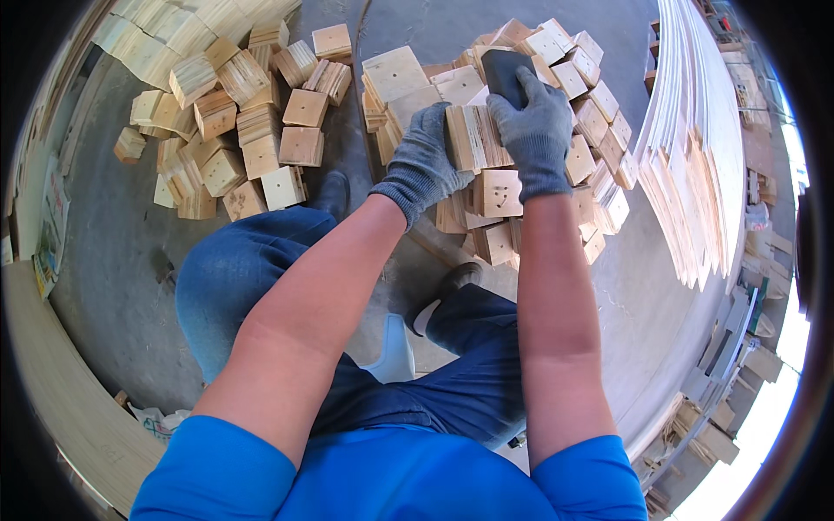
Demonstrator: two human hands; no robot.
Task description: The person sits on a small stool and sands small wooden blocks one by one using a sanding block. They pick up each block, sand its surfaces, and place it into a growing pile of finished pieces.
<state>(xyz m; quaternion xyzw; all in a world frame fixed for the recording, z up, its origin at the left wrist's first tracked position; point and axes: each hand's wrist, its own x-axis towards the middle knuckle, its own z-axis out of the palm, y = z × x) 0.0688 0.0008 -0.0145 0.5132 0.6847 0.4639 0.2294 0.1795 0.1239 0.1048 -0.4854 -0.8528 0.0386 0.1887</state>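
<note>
In a grey knitted glove, my left hand (pixel 426 161) grips the left side of a layered plywood block (pixel 476 139), its fingers wrapped over the edge. My right hand (pixel 532 130), gloved the same way, is closed on a dark rectangular block (pixel 506 74) that looks like a sanding block. It is above and right of the plywood block, close to its right end. Below both hands lies a heap of similar wooden blocks (pixel 591 122), some with small dark holes. A single block (pixel 499 193) with several holes shows just under the held one.
A second heap of wooden blocks (pixel 261 152) lies on the grey floor at the left. Thin wooden sheets (pixel 695 148) are stacked at the right. Pale boards (pixel 78 408) run along the left edge. A light-blue plastic piece (pixel 395 352) shows between my legs.
</note>
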